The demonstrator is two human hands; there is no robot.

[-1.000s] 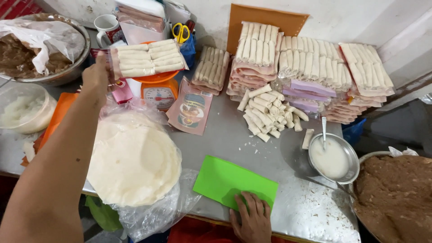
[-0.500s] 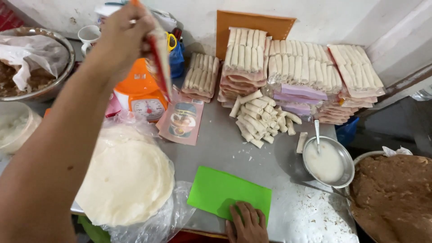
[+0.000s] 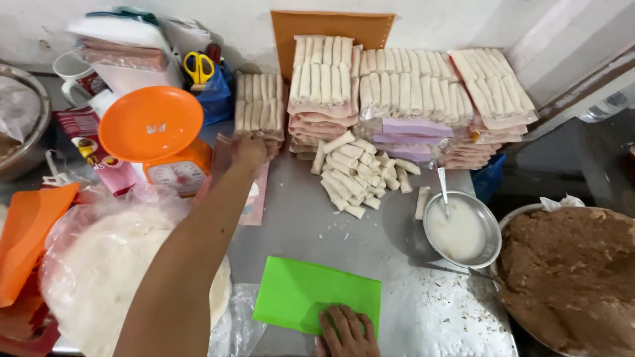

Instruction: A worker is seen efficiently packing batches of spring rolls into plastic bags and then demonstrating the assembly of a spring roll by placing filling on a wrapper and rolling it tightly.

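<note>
Fingers of the right hand (image 3: pixel 347 330) lie spread and flat on a bright green sheet (image 3: pixel 297 297) at the near edge of the bench (image 3: pixel 297 244), pinning it down; half a second ago the hand sat in the same spot, so the sheet has not shifted. The sheet is plain, rectangular and smooth, with one corner skewed towards the person.

To the left, a stack of round pale wrappers (image 3: pixel 106 264) sits in loose clear plastic. On the right stand a metal bowl of white paste (image 3: pixel 461 231) with a spoon in it and, beside it, a wide pan of brown filling (image 3: pixel 569 277).

The left arm is where the change is. Half a second ago the left hand (image 3: pixel 250 152) was raised high, gripping a flat pack; now it is low and stretched forward, without that pack, its fingertips at the top of the pink printed packets (image 3: pixel 254 198) that lie on the bench just beside the orange scale (image 3: pixel 151 122). Seen from behind, the fingers may be pinching or only touching; I cannot tell which.

Further back lie a loose heap of rolls (image 3: pixel 354 172), then stacked trays of rolls (image 3: pixel 410 92) against the wall.
</note>
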